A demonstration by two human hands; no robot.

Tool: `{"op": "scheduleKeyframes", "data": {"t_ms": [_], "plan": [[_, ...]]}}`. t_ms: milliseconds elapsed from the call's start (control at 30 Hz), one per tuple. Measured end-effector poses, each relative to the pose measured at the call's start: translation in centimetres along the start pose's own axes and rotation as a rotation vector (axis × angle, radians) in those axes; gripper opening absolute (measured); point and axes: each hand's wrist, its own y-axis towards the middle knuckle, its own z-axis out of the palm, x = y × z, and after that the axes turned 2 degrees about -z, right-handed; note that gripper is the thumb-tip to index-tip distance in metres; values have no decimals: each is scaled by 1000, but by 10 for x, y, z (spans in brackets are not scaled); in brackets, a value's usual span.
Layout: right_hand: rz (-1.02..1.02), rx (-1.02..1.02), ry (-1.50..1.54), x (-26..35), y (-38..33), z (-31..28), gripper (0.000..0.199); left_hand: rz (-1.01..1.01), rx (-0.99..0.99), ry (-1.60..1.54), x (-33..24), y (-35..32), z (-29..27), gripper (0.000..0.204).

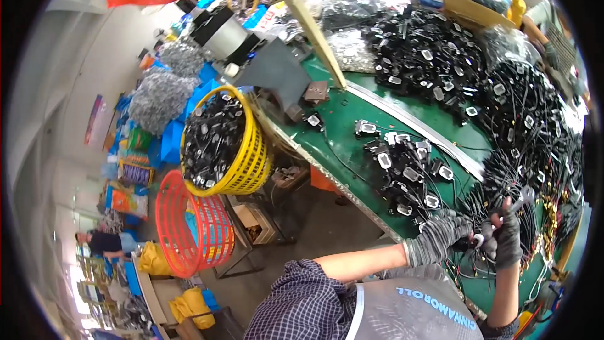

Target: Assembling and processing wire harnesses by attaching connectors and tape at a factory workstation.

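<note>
My left hand (440,237), in a grey striped fingerless glove, reaches in over the green table (343,129) with its fingers curled. Close by on the right, my right hand (508,239) wears a matching glove, its fingers bent and thumb raised. Between them is a small dark part with a round light end (479,238); the fingers hide most of it. A grey forked piece (523,198) shows beside my right thumb, and I cannot tell whether it is held. Black cables with connector heads (412,173) lie loosely just beyond my left hand.
A large heap of black cables (428,56) covers the far and right table. A white metal strip (415,123) crosses the tabletop. Left of the table stand a yellow basket (255,157) of black parts and a red basket (179,239). Another person's gloved hand (551,55) is at upper right.
</note>
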Motion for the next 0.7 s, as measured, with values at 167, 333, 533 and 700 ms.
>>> {"op": "scheduleKeyframes", "data": {"t_ms": [167,333,533,700], "plan": [[-705,-213,-54,-34,8,-19,49,-396,75,-779,1,2,11,17],[-682,221,-160,-20,15,-10,47,-587,-136,-1939,4,2,28,12],[-306,128,39,-7,48,-35,45,-141,-230,-204,-3,-17,-6,10],[-668,404,-168,-17,25,30,42,-287,-347,-646,6,-22,4,12]]}}
